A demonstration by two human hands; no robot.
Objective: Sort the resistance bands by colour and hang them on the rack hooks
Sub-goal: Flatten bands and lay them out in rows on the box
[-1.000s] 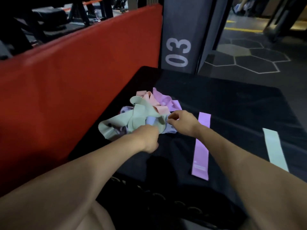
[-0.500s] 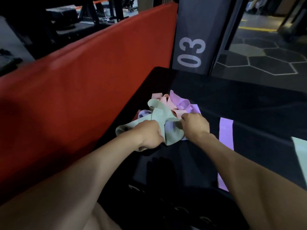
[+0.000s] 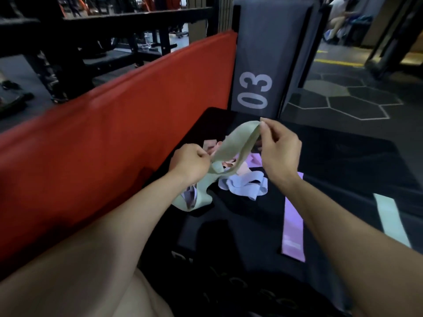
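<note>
Both hands now lifting one green band, two flat bands beside

Both hands hold a pale green band above a black mat. The right hand pinches its raised end; the left hand grips it lower down, fist closed. Its tail drops onto a loose pile of bands (pink, lilac, blue-grey). A purple band and another green band lie flat to the right, apart. A red pad runs along the left.
</note>
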